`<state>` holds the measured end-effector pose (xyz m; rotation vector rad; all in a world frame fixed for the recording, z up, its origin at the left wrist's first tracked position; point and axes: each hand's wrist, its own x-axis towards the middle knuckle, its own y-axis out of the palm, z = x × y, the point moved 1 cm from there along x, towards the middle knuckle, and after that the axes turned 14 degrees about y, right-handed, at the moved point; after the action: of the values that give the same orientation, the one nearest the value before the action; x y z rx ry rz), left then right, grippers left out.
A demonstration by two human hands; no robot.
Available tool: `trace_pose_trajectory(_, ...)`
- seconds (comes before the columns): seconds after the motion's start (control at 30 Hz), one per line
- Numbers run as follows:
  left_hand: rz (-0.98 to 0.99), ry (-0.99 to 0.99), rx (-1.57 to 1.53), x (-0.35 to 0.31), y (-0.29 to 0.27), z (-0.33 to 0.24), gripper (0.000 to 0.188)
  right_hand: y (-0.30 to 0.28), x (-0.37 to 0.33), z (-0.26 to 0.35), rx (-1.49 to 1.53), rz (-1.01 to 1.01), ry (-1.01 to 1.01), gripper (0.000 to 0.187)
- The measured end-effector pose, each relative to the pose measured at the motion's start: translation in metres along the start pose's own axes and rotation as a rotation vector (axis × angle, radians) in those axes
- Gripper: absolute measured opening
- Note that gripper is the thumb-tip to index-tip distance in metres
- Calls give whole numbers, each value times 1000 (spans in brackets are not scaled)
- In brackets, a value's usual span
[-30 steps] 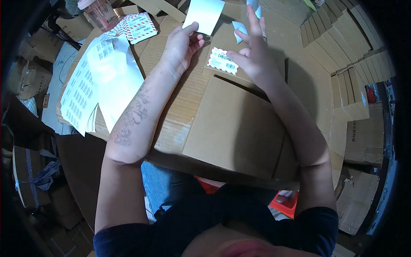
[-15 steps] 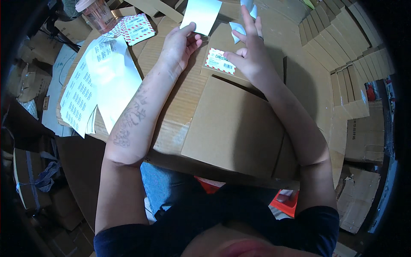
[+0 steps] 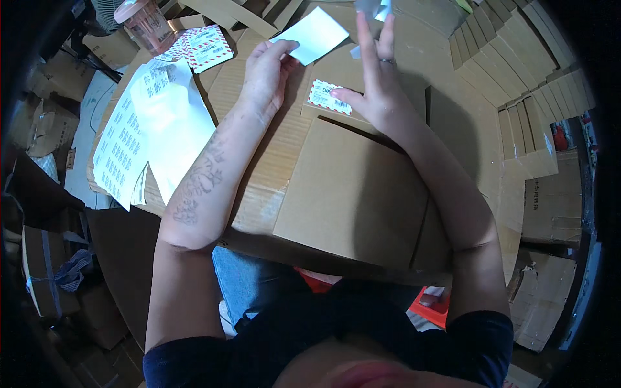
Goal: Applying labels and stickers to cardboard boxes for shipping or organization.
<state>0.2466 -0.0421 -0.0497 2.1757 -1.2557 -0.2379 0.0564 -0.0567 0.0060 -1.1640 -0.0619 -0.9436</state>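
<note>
My left hand pinches a blank white card between thumb and fingers, above the cardboard-covered table. My right hand is open, its fingers stretched away from me. A blurred, pale scrap of paper shows at its fingertips; whether it touches them I cannot tell. The right thumb lies over the right edge of a label with a red-and-white striped border, which sits on a brown carton. Nearer me, a larger closed carton lies below my right forearm.
Printed label sheets and a white sheet lie on the left. Behind them are striped labels and a pink-lidded cup. Folded cartons are stacked at the far right. Another pale scrap lies at the back.
The white card has tilted and shifted slightly right in my left hand. My right fingers have straightened, and a blurred scrap now shows at their tips.
</note>
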Motion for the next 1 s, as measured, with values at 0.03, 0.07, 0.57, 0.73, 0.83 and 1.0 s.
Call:
trace_pose_trajectory(0.03, -12, 70, -26, 4, -5, 0, 12, 1, 1, -5, -2, -23, 34, 110)
trace_pose_trajectory(0.07, -23, 139, -52, 8, -9, 1, 15, 2, 1, -9, -1, -27, 32, 110)
trace_pose_trajectory(0.57, 1154, 778, 1012, -41, 33, -32, 23, 10, 10, -91, 828, -539, 457, 95)
trace_pose_trajectory(0.73, 1122, 617, 1011, -43, 33, -32, 22, 6, 15, -70, 341, -597, 546, 98)
trace_pose_trajectory(0.83, 1060, 593, 1023, -46, 33, -35, 22, 5, 12, -81, 164, -561, 558, 100)
trace_pose_trajectory(1.0, 1017, 624, 1073, -43, 31, -34, 23, 0, 8, -94, 214, -421, 640, 99)
